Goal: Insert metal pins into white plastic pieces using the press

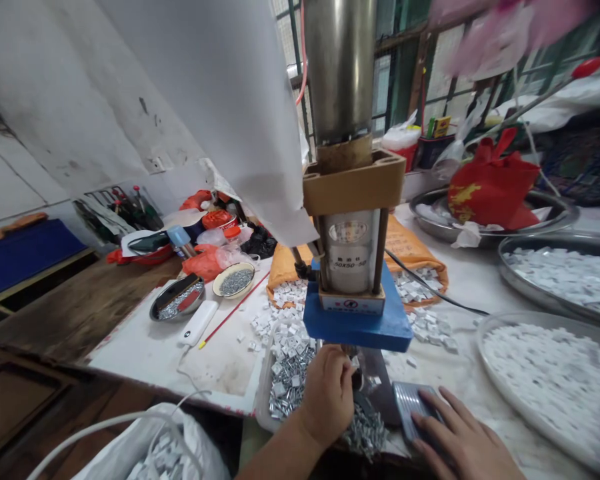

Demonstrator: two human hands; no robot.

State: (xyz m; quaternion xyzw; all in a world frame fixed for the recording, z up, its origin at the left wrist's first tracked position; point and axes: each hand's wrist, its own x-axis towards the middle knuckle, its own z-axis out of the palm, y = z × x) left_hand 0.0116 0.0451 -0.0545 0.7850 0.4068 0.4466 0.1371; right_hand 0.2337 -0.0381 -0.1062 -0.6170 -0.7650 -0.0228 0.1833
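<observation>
two hands: left hand [329, 393] pinches one small part under the one press [351, 200], right hand [460, 437] flat on pad [414, 403].

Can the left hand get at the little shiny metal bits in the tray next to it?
Probably yes. The left hand sits under the blue press plate, right beside the metal bits in the clear tray, and nothing lies between them.

The pneumatic cylinder [351, 257] of the press carries a label reading "50X50-50", with small unreadable characters above it. Below it, the white plate [353, 305] bears a red mark too small to read.
</observation>
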